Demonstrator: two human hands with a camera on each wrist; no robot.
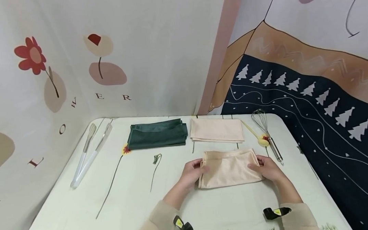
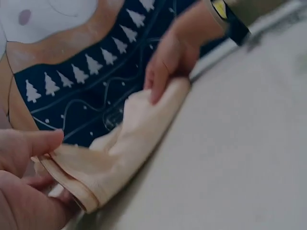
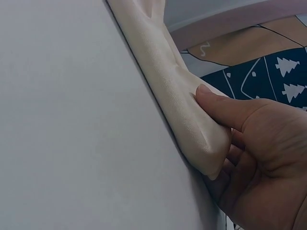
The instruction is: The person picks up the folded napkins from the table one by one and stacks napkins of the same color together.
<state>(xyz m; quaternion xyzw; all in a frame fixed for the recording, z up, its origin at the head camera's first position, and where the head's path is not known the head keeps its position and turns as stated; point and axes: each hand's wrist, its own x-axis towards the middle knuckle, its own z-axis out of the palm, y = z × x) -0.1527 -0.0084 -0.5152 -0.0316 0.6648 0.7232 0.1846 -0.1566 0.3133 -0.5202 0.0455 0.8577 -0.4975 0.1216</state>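
A folded peach satin cloth [image 1: 229, 169] is held between my two hands near the front of the table. At its left end my left hand [image 1: 191, 173] pinches the layers, thumb on top and fingers beneath. On the opposite end, the right hand [image 1: 269, 168] grips the cloth the same way, its thumb [image 3: 218, 103] pressing the upper face in the right wrist view. The left wrist view shows the stacked folds of the cloth's left edge [image 2: 72, 184]. Just behind lies another folded pale pink cloth [image 1: 217, 130], with a folded dark green cloth [image 1: 157, 134] to its left.
A whisk [image 1: 270, 138] and a yellow spoon [image 1: 262, 141] lie at the right of the white table [image 1: 120, 214]. White-handled tongs [image 1: 88, 160] rest at the far left. Printed curtains [image 1: 163, 54] stand behind and to the right.
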